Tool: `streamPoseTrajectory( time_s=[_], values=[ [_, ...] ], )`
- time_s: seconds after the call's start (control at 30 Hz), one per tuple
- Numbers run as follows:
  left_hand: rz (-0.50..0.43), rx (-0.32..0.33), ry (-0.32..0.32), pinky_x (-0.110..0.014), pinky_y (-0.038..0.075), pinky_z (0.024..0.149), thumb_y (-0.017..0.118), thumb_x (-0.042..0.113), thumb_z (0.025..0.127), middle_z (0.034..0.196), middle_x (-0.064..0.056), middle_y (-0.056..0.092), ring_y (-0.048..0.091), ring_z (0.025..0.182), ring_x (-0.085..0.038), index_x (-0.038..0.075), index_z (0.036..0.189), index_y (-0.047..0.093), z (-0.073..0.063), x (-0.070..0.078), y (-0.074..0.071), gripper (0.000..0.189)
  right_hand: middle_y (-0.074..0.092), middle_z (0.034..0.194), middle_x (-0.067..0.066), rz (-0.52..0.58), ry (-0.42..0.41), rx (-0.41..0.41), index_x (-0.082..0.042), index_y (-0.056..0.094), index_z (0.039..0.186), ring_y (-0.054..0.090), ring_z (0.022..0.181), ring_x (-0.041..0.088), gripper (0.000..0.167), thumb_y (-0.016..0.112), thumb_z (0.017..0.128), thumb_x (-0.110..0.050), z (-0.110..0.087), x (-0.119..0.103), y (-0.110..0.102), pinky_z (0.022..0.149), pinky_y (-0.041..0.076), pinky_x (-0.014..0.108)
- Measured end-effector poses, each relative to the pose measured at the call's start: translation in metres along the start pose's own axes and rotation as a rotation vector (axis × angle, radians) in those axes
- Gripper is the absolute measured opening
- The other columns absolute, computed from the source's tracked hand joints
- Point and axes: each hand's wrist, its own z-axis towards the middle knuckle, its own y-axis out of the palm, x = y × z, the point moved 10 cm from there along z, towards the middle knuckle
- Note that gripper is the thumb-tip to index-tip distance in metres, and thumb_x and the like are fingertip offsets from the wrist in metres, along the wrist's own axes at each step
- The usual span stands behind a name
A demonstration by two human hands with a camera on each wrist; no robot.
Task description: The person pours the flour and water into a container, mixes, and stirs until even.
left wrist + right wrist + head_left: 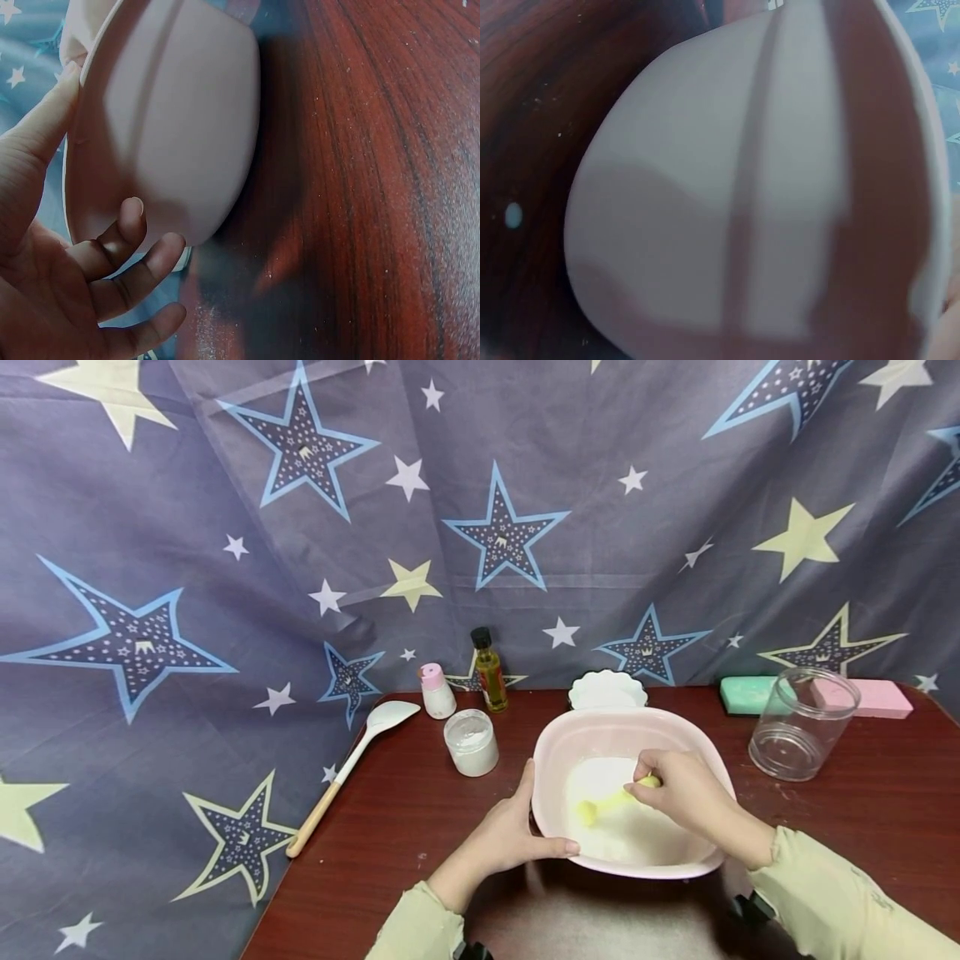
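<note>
A pink bowl (557,745) stands on the dark red wooden table (390,827) and holds white powder (637,837). My left hand (510,837) grips the bowl's near-left rim, thumb over the edge. In the left wrist view the left hand (67,285) has its thumb along the rim and its fingers (139,251) curled under the bowl's outer wall (180,112). My right hand (675,789) is inside the bowl and pinches a yellow spoon (600,807) whose tip lies in the powder. The right wrist view shows only the bowl's outer wall (742,187) up close.
Left of the bowl are a white jar of powder (471,742), a pink-capped bottle (436,691), an oil bottle (490,670) and a wooden-handled white spatula (352,764). A white scalloped dish (607,690) sits behind. At right are a clear glass jar (804,723), green block (746,693) and pink block (877,697).
</note>
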Motion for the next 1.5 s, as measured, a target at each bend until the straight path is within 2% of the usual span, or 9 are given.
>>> streamPoseTrajectory(
  time_s=[0.37,0.67,0.97,1.1,1.33,1.5],
  values=[
    [0.003,0.01,0.001,-0.039,0.046,0.094,0.082,0.059,0.068,0.13,-0.019,0.059,0.06,0.11,-0.023,0.013,0.158,0.005,0.0,0.001,0.0,0.128,0.043,0.051,-0.009,-0.095,0.103,0.02,-0.015,0.06,0.068,0.04,0.05,0.01,0.02,0.077,0.08,-0.015,0.008,0.014,-0.007,0.054,0.035,0.03],
    [-0.011,0.012,0.005,-0.039,0.046,0.094,0.083,0.057,0.068,0.132,-0.018,0.058,0.06,0.111,-0.022,0.013,0.158,0.005,0.0,0.002,0.0,0.127,0.05,0.055,-0.005,-0.156,0.214,0.005,-0.015,0.062,0.071,0.045,0.054,0.017,0.018,0.076,0.081,-0.021,0.002,0.037,-0.025,0.051,0.035,0.034],
    [-0.008,0.014,0.008,-0.038,0.046,0.093,0.083,0.057,0.068,0.127,-0.018,0.061,0.061,0.108,-0.021,0.012,0.158,0.005,-0.001,0.001,0.0,0.128,0.051,0.056,-0.006,-0.179,0.19,-0.016,-0.015,0.061,0.071,0.045,0.054,0.017,0.016,0.074,0.08,-0.018,-0.005,0.044,-0.043,0.05,0.033,0.033],
    [-0.008,0.013,0.003,-0.039,0.046,0.093,0.082,0.058,0.068,0.13,-0.018,0.059,0.061,0.109,-0.022,0.012,0.158,0.004,0.0,0.0,0.0,0.128,0.053,0.059,-0.006,-0.191,0.177,-0.028,-0.015,0.061,0.072,0.046,0.055,0.017,0.015,0.075,0.079,-0.016,-0.008,0.046,-0.049,0.051,0.035,0.034],
    [0.004,0.013,-0.012,-0.04,0.046,0.094,0.082,0.059,0.067,0.133,-0.019,0.057,0.059,0.112,-0.023,0.013,0.158,0.004,0.001,-0.002,0.0,0.128,0.044,0.056,-0.007,-0.229,0.137,-0.029,-0.018,0.058,0.068,0.042,0.054,0.014,0.018,0.073,0.077,-0.015,-0.012,0.043,-0.061,0.052,0.032,0.032],
    [0.006,0.012,-0.016,-0.04,0.046,0.095,0.081,0.061,0.067,0.134,-0.019,0.056,0.059,0.113,-0.023,0.013,0.158,0.004,0.0,-0.002,0.0,0.128,0.044,0.057,-0.009,-0.223,0.123,-0.061,-0.02,0.057,0.066,0.041,0.055,0.012,0.021,0.073,0.076,-0.013,-0.014,0.043,-0.065,0.052,0.032,0.029]
  ],
)
